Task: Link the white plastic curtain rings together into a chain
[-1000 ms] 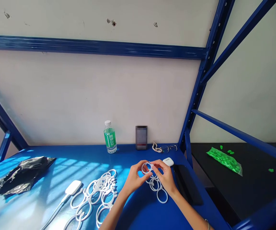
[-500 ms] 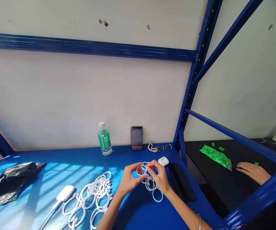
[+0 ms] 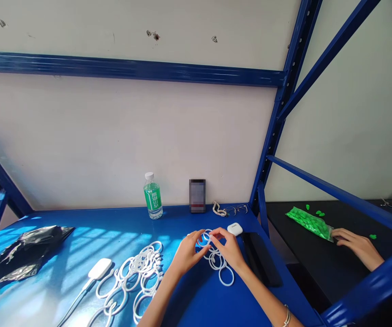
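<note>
Both my hands meet over the blue table [image 3: 196, 299], a little right of centre. My left hand [image 3: 189, 253] and my right hand [image 3: 230, 252] each pinch the top white ring of a short chain of white rings [image 3: 220, 267]. The chain hangs down from my fingers onto the table. A larger pile of linked white rings [image 3: 138, 277] lies to the left of my left forearm.
A green-labelled water bottle [image 3: 153, 196], a small dark box [image 3: 197, 195] and glasses [image 3: 233, 210] stand along the back wall. A white earbud case [image 3: 234, 229] and black case [image 3: 260, 259] lie right of my hands. A black foil bag [image 3: 22, 254] lies far left. Another person's hand [image 3: 357, 245] touches a bag of green pieces [image 3: 310, 222].
My hands keep hold of the ring chain with small finger shifts. The other person's hand, absent a second ago, now rests by the green bag on the black table.
</note>
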Available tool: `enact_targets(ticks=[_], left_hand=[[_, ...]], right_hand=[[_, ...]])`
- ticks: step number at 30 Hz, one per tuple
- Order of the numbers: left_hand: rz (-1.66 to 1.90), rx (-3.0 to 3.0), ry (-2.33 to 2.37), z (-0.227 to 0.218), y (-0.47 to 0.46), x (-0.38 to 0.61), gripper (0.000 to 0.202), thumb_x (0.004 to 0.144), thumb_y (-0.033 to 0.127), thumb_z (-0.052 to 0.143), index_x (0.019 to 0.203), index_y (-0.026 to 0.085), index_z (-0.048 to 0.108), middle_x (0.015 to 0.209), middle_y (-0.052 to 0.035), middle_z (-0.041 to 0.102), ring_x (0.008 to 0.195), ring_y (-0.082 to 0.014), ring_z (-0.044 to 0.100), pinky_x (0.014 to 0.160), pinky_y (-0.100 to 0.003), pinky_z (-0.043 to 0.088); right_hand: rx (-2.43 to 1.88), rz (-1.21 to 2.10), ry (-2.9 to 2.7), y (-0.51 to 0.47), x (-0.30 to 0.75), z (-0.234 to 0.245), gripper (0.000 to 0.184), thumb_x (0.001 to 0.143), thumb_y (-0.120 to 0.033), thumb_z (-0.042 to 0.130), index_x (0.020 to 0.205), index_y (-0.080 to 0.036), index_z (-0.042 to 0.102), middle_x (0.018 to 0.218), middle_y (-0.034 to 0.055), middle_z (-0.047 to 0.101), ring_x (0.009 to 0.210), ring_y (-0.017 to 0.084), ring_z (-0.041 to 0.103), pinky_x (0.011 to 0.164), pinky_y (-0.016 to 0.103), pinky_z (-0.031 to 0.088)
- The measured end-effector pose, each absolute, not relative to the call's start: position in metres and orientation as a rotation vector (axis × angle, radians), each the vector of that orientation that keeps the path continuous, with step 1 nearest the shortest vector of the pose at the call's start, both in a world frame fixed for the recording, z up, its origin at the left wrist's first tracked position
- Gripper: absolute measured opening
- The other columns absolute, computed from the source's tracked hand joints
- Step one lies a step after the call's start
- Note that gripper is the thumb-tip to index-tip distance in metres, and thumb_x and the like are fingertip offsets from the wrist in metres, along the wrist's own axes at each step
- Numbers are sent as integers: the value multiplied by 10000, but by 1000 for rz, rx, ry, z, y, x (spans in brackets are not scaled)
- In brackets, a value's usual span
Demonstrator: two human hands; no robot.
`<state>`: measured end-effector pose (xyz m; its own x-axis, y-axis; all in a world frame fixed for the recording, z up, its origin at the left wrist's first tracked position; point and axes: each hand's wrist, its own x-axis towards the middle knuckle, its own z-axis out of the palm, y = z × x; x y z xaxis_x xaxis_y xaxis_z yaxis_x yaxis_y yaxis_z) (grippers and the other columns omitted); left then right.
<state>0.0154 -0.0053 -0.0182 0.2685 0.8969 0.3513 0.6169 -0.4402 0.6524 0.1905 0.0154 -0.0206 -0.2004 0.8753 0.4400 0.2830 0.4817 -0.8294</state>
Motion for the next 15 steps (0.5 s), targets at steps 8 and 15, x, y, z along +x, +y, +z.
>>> enact_targets(ticks=[8, 15], left_hand=[[891, 2264, 1430, -22, 0, 10, 445, 862, 438, 524, 1222, 179, 558, 1005, -96, 671, 914, -231, 612, 831, -363, 479], [867, 2299, 1450, -26, 3, 9, 417, 863, 439, 520, 1194, 190, 572, 1020, -92, 664, 929, -232, 606, 824, -352, 473]], right_hand=[[-1034, 527, -1914, 19, 193, -26, 105, 848, -203, 571, 797, -223, 661, 778, 17, 683, 773, 208, 606, 742, 336, 470], [-1065, 485, -1942, 22, 194, -28, 118, 864, -231, 568, 800, -221, 667, 776, 19, 680, 773, 206, 602, 732, 324, 465]])
